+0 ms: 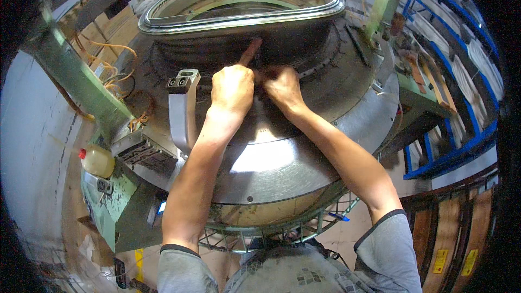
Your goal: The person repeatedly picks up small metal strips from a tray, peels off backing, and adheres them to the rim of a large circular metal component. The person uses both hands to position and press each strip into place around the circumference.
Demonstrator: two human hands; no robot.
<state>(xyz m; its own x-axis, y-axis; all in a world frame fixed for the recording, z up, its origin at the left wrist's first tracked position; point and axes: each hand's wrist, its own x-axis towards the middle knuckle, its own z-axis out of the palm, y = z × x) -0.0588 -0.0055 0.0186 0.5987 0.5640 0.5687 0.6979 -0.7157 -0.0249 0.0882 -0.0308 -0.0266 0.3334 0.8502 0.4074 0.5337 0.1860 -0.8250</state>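
Note:
My left hand (232,88) is closed in front of the dark cylinder wall (190,54) of a large round machine. From its top a slim reddish-brown shape (251,52) slants up and right against the wall; I cannot tell whether it is a finger or a handle. My right hand (283,88) is close beside it, fingers curled inward and in deep shadow. Whatever the fingertips pinch is hidden. Both hands are above the wide metal ring plate (271,163). A grey, curved machine part (183,111) stands left of my left forearm.
A shiny D-shaped rim (244,24) tops the cylinder. Green posts (81,70) flank the machine, with orange cables (111,78) at left. A yellowish jug with a red cap (96,163) stands at left. Blue racks (450,163) with white material rise at right. A blue item (338,216) is below the plate.

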